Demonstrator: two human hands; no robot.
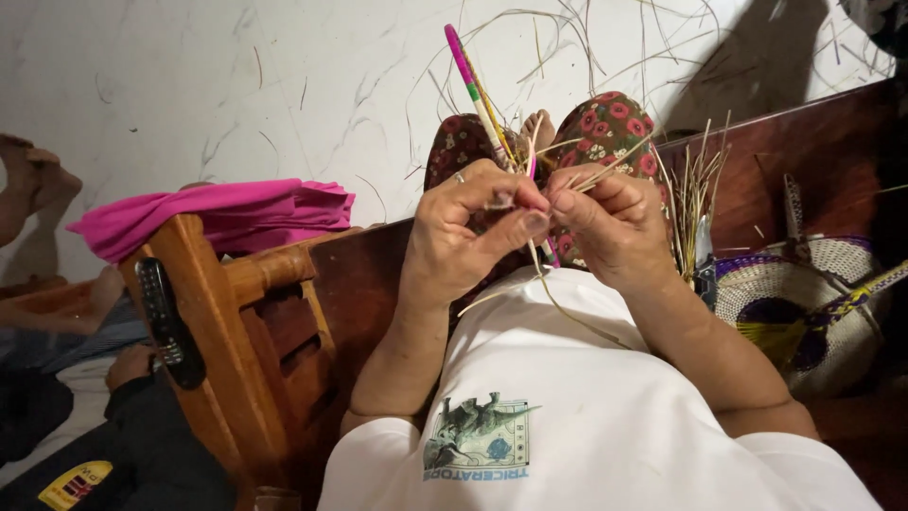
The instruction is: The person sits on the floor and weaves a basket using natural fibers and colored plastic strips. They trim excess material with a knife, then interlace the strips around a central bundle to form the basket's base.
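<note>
**Two hands pinching straw around a pink-wrapped rod**

We see the left hand (478, 227) raised in front of the chest, its grip clenched: thumb and forefinger pinch a thin straw strand (530, 274) right where it meets the pink-wrapped rod (476, 90). A ring sits on one finger of this hand. The right hand (610, 222) is just beside it, fingertips touching the left's, and its grip is closed too, grasping a few pale straw strips (605, 168) that stick out up and to the right. The rod rises tilted from between the two hands toward the top of the view, pink with a green and yellow band. The strand trails down from the pinch across the white shirt (567, 407).

Behind the hands lie knees in red floral trousers (605, 128), with toes showing between them. To the right, a bundle of loose straw (695, 189) stands upright, and a woven round basket piece (804, 303) with purple rings rests on the dark wooden surface (813, 142). To the left, a wooden chair arm (213, 303) carries a black remote control (165, 322) and a pink cloth (218, 213).
</note>
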